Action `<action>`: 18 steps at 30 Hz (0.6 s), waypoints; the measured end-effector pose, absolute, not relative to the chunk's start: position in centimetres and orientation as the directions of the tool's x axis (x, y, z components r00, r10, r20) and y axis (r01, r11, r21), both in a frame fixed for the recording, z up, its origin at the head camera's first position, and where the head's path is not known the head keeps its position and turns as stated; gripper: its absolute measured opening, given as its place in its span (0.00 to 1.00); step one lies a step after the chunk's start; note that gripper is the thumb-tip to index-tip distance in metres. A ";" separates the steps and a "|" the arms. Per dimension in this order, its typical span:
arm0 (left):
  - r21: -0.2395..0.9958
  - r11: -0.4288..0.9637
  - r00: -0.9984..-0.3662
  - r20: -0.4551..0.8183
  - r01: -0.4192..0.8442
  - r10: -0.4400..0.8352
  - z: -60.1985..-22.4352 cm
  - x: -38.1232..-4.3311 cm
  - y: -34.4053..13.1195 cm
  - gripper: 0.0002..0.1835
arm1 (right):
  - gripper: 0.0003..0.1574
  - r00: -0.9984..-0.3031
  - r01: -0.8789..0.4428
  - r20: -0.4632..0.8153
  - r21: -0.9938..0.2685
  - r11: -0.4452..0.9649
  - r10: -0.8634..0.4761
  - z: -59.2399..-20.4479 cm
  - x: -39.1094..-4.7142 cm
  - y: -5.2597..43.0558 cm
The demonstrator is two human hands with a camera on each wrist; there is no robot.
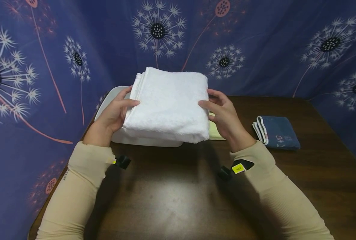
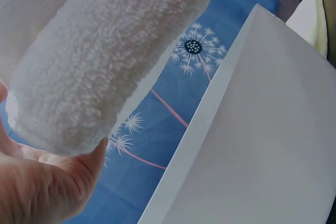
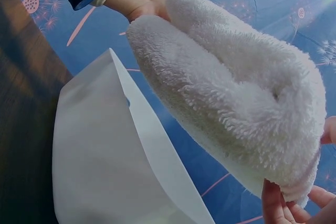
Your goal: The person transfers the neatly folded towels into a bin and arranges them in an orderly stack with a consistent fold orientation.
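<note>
A thick, folded white towel (image 1: 172, 100) is held up between both hands, partly over a white bin (image 1: 148, 141). My left hand (image 1: 113, 110) grips its left edge, thumb on top and fingers beneath. On the opposite edge my right hand (image 1: 224, 113) holds it the same way, thumb on the upper face. In the left wrist view the towel's rounded fold (image 2: 105, 61) hangs above the bin's wall (image 2: 252, 129). The right wrist view shows the fluffy folded layers (image 3: 231, 93) higher than the bin's rim (image 3: 157, 145). The towel hides most of the bin's opening.
A folded dark blue towel (image 1: 279, 131) with white edges lies on the right of the brown wooden table (image 1: 172, 200). Something pale yellow (image 1: 215, 130) shows behind my right hand, beside the bin. A blue dandelion-print cloth (image 1: 106, 43) hangs behind the table and down its left side.
</note>
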State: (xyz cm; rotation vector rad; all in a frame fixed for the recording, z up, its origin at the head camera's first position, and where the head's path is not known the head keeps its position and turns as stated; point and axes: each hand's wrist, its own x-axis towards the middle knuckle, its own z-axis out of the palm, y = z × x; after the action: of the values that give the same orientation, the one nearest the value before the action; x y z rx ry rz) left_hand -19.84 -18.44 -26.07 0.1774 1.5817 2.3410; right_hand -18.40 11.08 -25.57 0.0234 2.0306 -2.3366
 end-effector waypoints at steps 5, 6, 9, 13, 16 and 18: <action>0.919 -0.350 -0.946 -0.068 -0.183 0.316 -25.9 -20.1 -18.7 0.36 | 0.35 -0.999 0.041 -0.036 -0.988 -0.145 -0.038 -25.4 -18.6 10.8; 0.918 -0.352 -0.947 -0.068 -0.182 0.314 -25.9 -20.1 -18.8 0.36 | 0.35 -0.999 0.042 -0.036 -0.988 -0.146 -0.040 -25.4 -18.7 10.8; 0.919 -0.351 -0.948 -0.066 -0.180 0.312 -25.9 -20.2 -18.9 0.36 | 0.36 -0.998 0.043 -0.038 -0.988 -0.146 -0.041 -25.4 -18.9 10.6; 0.922 -0.346 -0.948 -0.064 -0.176 0.312 -26.1 -20.3 -19.2 0.36 | 0.37 -0.998 0.046 -0.041 -0.989 -0.138 -0.038 -25.4 -19.2 10.3; 0.924 -0.342 -0.948 -0.061 -0.173 0.314 -26.2 -20.4 -19.4 0.36 | 0.37 -0.998 0.053 -0.049 -0.990 -0.127 -0.038 -25.5 -19.4 10.2; 0.923 -0.343 -0.948 -0.062 -0.174 0.314 -26.2 -20.5 -19.5 0.37 | 0.37 -0.998 0.059 -0.055 -0.991 -0.123 -0.038 -25.5 -19.5 10.1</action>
State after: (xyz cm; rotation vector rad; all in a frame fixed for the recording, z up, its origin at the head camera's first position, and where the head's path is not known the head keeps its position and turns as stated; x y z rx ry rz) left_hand -20.46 -19.49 -26.24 0.1814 1.5910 2.3480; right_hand -19.47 10.12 -25.49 0.0245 2.0364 -2.3064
